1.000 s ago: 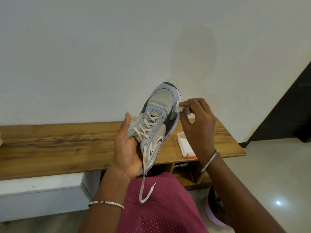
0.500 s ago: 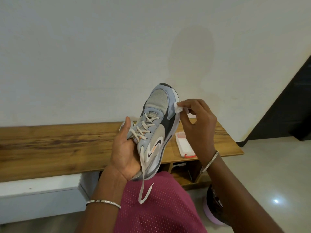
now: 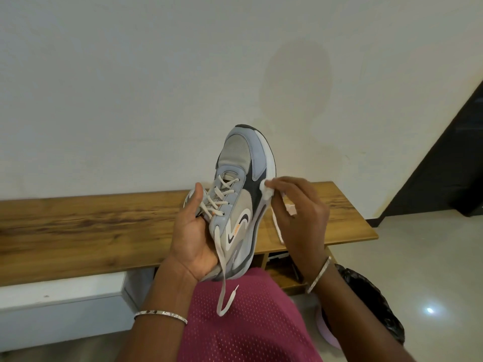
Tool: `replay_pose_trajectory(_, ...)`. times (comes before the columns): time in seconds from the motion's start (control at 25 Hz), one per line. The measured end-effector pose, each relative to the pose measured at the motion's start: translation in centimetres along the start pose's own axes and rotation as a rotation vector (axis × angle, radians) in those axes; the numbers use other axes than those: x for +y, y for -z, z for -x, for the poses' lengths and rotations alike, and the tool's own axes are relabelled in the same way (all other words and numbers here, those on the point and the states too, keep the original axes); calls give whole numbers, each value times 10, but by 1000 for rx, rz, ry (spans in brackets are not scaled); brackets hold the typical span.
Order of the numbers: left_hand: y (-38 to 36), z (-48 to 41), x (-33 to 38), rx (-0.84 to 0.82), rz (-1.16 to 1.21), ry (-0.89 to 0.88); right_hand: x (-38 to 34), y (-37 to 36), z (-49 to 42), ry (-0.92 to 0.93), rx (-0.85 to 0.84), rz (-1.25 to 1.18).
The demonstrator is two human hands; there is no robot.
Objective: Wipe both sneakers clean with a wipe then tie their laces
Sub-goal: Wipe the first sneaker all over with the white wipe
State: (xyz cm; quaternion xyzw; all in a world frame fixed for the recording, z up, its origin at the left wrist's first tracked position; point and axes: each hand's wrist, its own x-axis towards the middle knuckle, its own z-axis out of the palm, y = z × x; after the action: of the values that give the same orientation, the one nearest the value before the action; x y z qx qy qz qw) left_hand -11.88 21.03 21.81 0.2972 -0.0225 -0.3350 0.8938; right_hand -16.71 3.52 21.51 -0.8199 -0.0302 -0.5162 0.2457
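Sneaker (image 3: pixel 236 205): grey-blue, white midsole; held above lap, toe up and away, heel near maroon mesh garment (image 3: pixel 248 325); laces untied, loose lace end (image 3: pixel 223 291) dangling over garment.
Left hand (image 3: pixel 193 231): gripping sneaker at lacing side; thumb upright beside eyelets, fingers wrapped behind.
Right hand (image 3: pixel 300 212): pinching wadded white wipe (image 3: pixel 267 188); wipe touching sneaker's right side by dark panel.
Wooden bench (image 3: pixel 91 231) behind, against white wall (image 3: pixel 130 87); silver bangle (image 3: pixel 160 315) on each wrist; black-lined bin (image 3: pixel 366 296) lower right.
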Motion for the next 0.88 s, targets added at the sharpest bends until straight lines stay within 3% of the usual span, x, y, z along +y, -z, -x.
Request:
replay_pose_trajectory(0.16,2,3,-1,11,-35,23,-5,4,-39,-24,50,-65)
replay_pose_trajectory(0.44,4,6,4,11,-77,-30,-15,-7,16,-11,-22,-28)
replay_pose_trajectory(0.64,-4,6,-8,3,-144,-10,-16,-1,-24,31,68,1)
replay_pose_trajectory(0.88,0,6,-8,-36,-142,-22,-26,-8,16,220,-124,212)
